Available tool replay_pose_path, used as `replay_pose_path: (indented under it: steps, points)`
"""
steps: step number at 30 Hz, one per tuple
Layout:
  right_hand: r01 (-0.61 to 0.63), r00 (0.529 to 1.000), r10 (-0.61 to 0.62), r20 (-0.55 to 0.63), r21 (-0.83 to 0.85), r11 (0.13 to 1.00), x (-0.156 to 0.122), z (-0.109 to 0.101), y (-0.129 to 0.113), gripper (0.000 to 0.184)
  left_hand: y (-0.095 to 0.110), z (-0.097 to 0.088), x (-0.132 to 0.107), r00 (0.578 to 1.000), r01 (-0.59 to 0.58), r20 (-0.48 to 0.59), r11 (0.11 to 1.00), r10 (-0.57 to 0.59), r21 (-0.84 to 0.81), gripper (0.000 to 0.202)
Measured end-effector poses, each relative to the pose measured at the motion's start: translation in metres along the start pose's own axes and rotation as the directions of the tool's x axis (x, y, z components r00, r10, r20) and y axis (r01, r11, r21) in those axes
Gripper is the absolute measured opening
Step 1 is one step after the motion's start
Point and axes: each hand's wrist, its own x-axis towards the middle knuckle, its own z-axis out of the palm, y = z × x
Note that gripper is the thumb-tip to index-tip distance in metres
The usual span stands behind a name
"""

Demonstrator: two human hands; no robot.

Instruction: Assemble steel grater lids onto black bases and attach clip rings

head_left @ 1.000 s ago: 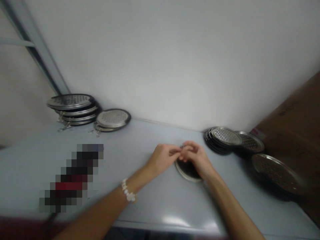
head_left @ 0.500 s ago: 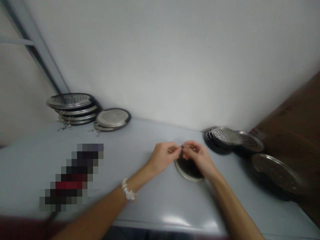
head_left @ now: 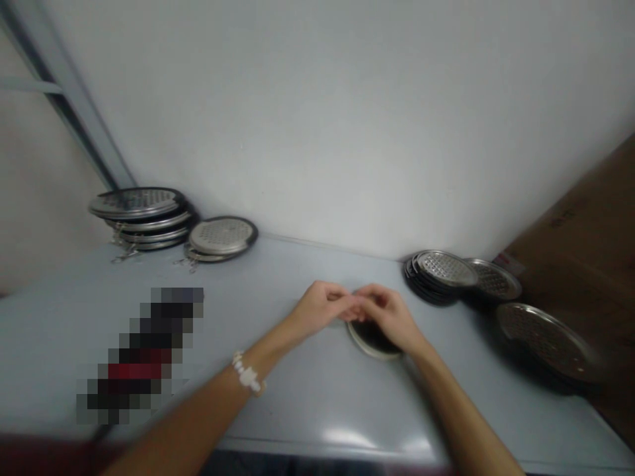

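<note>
Two hands are held together above the desk (head_left: 292,423), the left hand (head_left: 317,307) reaching in from the lower left and the right hand (head_left: 389,316) from the lower right. Both are curled inward with the fingers meeting, and whether anything small is held between them cannot be told, since that spot is hidden by the fingers. A round metal tray (head_left: 372,347) with a dark face appears to lie flat directly beneath the meeting fingers, partly covered by them. It is nearer the right hand, which overhangs its edge. No long axis is presented by its round outline. Stacked perforated steel trays (head_left: 133,205) are placed well ahead and to the left of the hands, and a second stack of perforated trays (head_left: 439,274) is placed ahead and to the right.
</note>
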Motion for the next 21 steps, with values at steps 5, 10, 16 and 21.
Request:
replay_pose_path:
  steps: [5,10,16,21]
  points:
    - [0.096,0.995,-0.099,-0.03,-0.108,0.99,-0.001,0.0014,0.005,0.03,-0.006,-0.0056,0.001,0.999,0.032,0.021,0.999,-0.032,-0.015,0.034]
    - [0.179,0.982,-0.189,-0.031,-0.198,0.964,-0.0016,-0.0006,0.0067,0.023,-0.0105,-0.0089,0.0032,0.998,0.02,0.066,1.0,-0.018,-0.02,0.034]
    - [0.189,0.981,-0.192,0.008,-0.216,0.958,-0.0035,-0.003,0.0043,0.021,-0.0093,-0.0078,0.0014,0.997,0.013,0.082,1.0,-0.011,-0.022,0.036]
    - [0.19,0.982,-0.189,0.023,-0.216,0.958,-0.0048,-0.0024,0.0026,0.02,-0.007,-0.0069,-0.0008,0.997,0.049,0.067,0.998,-0.047,-0.04,0.037]
